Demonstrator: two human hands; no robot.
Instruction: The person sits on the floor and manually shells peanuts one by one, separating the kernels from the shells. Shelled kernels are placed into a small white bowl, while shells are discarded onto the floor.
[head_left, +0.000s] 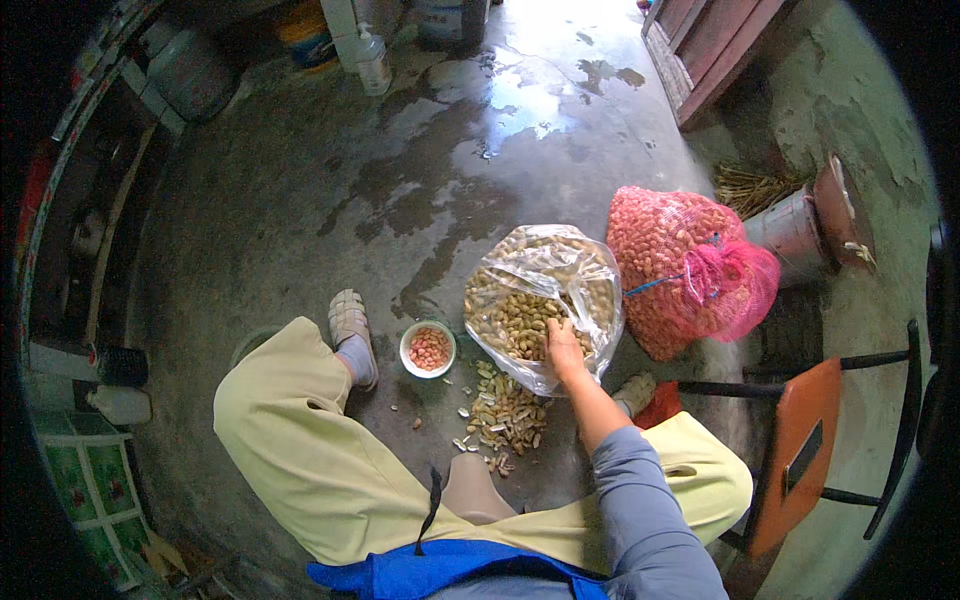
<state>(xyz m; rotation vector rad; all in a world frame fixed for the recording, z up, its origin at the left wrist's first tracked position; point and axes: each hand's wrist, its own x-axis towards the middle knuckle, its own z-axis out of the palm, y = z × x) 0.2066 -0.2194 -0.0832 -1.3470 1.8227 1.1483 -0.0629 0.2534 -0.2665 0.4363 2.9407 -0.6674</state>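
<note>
My right hand (564, 349) reaches into the mouth of a clear plastic bag (491, 262) full of unshelled peanuts (525, 319). Its fingertips touch the peanuts and are partly hidden among them, so whether they grip any cannot be told. My left hand is out of view. Left of the bag, a small white bowl (406, 360) on the floor holds shelled pink peanut kernels (429, 349). A loose pile of empty peanut shells (510, 412) lies on the floor between the bag and me. A large pink mesh sack (660, 255) of peanuts touches the bag's right side.
An orange chair (806, 457) with black legs stands at the right. Behind the mesh sack are a metal bucket (787, 232) and a straw bundle (754, 187). A pump bottle (373, 64) stands far ahead. The concrete floor (262, 187) has wet patches. A wooden door (712, 52) is at upper right.
</note>
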